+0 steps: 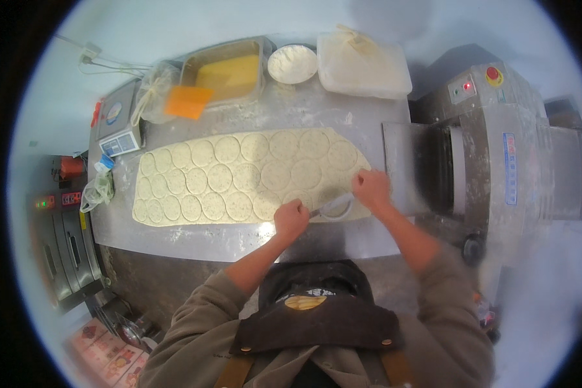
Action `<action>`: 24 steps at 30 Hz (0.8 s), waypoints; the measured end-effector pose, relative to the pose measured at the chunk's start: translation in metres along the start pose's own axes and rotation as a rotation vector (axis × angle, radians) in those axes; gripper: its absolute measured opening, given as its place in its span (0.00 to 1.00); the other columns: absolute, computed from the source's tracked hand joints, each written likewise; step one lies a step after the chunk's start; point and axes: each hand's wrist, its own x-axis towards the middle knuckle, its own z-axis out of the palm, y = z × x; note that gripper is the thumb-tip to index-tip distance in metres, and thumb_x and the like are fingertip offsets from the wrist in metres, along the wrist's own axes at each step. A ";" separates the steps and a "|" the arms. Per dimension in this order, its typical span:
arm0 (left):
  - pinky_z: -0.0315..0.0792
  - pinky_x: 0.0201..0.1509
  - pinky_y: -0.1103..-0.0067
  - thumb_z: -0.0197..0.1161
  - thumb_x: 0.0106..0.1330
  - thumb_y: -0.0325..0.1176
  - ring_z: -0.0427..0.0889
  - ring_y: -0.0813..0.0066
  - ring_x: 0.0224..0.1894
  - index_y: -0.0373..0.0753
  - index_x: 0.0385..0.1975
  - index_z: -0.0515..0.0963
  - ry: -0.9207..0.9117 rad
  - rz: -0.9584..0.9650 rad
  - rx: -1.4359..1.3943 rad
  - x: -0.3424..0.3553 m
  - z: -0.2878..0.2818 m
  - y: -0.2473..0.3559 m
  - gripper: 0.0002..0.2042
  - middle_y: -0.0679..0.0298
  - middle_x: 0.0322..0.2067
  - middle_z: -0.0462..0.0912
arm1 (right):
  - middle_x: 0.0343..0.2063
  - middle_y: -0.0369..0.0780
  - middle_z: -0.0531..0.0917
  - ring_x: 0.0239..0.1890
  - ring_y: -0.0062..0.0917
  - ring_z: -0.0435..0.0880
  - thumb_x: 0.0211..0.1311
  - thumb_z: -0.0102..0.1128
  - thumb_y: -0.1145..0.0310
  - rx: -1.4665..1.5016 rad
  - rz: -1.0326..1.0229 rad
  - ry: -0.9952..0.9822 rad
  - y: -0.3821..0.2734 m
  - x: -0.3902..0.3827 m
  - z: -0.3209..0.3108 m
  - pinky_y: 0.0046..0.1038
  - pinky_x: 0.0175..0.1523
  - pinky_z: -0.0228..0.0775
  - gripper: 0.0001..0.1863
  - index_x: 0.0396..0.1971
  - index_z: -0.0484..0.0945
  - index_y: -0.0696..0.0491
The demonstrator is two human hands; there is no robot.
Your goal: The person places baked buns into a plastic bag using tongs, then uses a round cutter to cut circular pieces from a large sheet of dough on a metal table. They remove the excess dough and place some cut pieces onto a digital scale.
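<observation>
A long, pale, speckled sheet of dough (207,204) lies across the steel table, scored with rows of round cuts. At its near right part, my left hand (291,220) is closed, fingers pressed together. My right hand (372,189) is closed in a fist at the right edge of the dough, further out than the left. Between them stretches a white loop-shaped piece (337,207) with a grey part toward my left hand; whether it is a tool or a lifted strip of dough I cannot tell. My fingers hide what they grip.
Along the table's (174,238) far side stand a tub (262,71) of yellow contents, a bowl of white powder (292,64) and a white lidded box (365,71). A scale (119,123) and plastic bag (98,193) sit left. A machine (491,129) borders the right end.
</observation>
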 end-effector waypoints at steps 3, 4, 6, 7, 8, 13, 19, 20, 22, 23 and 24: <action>0.72 0.38 0.50 0.59 0.62 0.36 0.82 0.38 0.33 0.35 0.23 0.78 0.004 -0.005 -0.010 -0.009 0.000 -0.008 0.11 0.45 0.25 0.82 | 0.24 0.49 0.82 0.32 0.49 0.82 0.63 0.60 0.63 0.052 0.017 0.007 0.001 -0.016 0.003 0.49 0.41 0.71 0.14 0.20 0.80 0.54; 0.72 0.37 0.50 0.59 0.62 0.36 0.82 0.38 0.32 0.35 0.23 0.78 0.004 -0.011 -0.016 -0.011 0.000 -0.011 0.11 0.45 0.25 0.81 | 0.24 0.49 0.82 0.32 0.49 0.82 0.64 0.60 0.63 0.090 0.040 0.007 0.004 -0.020 0.005 0.49 0.40 0.71 0.14 0.21 0.79 0.55; 0.73 0.37 0.50 0.59 0.62 0.36 0.82 0.38 0.32 0.36 0.23 0.79 0.011 0.026 -0.006 -0.013 0.002 -0.015 0.11 0.45 0.24 0.82 | 0.24 0.48 0.82 0.32 0.48 0.81 0.66 0.60 0.63 0.175 0.059 0.048 0.013 -0.027 0.007 0.47 0.40 0.71 0.14 0.24 0.78 0.56; 0.73 0.36 0.49 0.59 0.62 0.36 0.82 0.38 0.32 0.37 0.24 0.79 0.007 0.030 0.006 -0.013 0.003 -0.017 0.10 0.45 0.24 0.82 | 0.24 0.47 0.82 0.31 0.46 0.81 0.67 0.60 0.62 0.227 0.124 0.081 0.018 -0.030 0.009 0.46 0.40 0.71 0.14 0.25 0.78 0.56; 0.73 0.36 0.49 0.59 0.62 0.36 0.82 0.38 0.32 0.37 0.23 0.79 0.017 0.046 0.002 -0.013 0.005 -0.019 0.10 0.45 0.24 0.82 | 0.24 0.47 0.82 0.31 0.45 0.81 0.69 0.59 0.61 0.275 0.189 0.125 0.023 -0.033 0.011 0.44 0.40 0.71 0.15 0.26 0.77 0.57; 0.72 0.35 0.49 0.59 0.62 0.36 0.82 0.38 0.31 0.37 0.22 0.79 0.046 0.056 -0.013 -0.014 0.009 -0.024 0.10 0.45 0.23 0.81 | 0.25 0.42 0.84 0.27 0.29 0.82 0.71 0.61 0.63 0.579 0.403 0.133 0.043 -0.048 0.017 0.32 0.39 0.74 0.13 0.31 0.80 0.58; 0.72 0.34 0.50 0.59 0.61 0.36 0.82 0.39 0.30 0.37 0.21 0.78 0.073 0.077 0.014 -0.012 0.010 -0.026 0.11 0.45 0.23 0.81 | 0.23 0.36 0.82 0.27 0.19 0.81 0.74 0.60 0.65 0.769 0.433 0.125 0.041 -0.053 0.022 0.26 0.37 0.73 0.12 0.33 0.79 0.58; 0.72 0.34 0.50 0.59 0.61 0.36 0.82 0.39 0.30 0.37 0.21 0.78 0.068 0.072 0.011 -0.012 0.010 -0.026 0.11 0.45 0.23 0.81 | 0.23 0.35 0.82 0.26 0.19 0.81 0.75 0.60 0.66 0.778 0.429 0.126 0.039 -0.053 0.022 0.26 0.36 0.73 0.11 0.33 0.79 0.57; 0.72 0.34 0.50 0.59 0.61 0.36 0.82 0.38 0.30 0.36 0.21 0.78 0.052 0.048 0.013 -0.013 0.009 -0.027 0.11 0.45 0.23 0.81 | 0.22 0.35 0.81 0.26 0.18 0.81 0.75 0.59 0.66 0.800 0.422 0.126 0.037 -0.052 0.022 0.25 0.36 0.73 0.11 0.33 0.78 0.57; 0.72 0.34 0.50 0.59 0.61 0.36 0.82 0.38 0.30 0.36 0.21 0.78 0.058 0.053 -0.004 -0.013 0.009 -0.027 0.11 0.45 0.23 0.81 | 0.22 0.35 0.81 0.26 0.18 0.81 0.75 0.59 0.67 0.812 0.418 0.127 0.036 -0.052 0.022 0.25 0.36 0.73 0.11 0.33 0.78 0.57; 0.72 0.35 0.50 0.58 0.62 0.36 0.81 0.38 0.30 0.36 0.22 0.78 0.057 0.048 -0.013 -0.014 0.009 -0.027 0.11 0.44 0.23 0.81 | 0.22 0.35 0.81 0.26 0.18 0.80 0.75 0.59 0.67 0.837 0.432 0.120 0.035 -0.052 0.022 0.25 0.36 0.73 0.10 0.33 0.78 0.57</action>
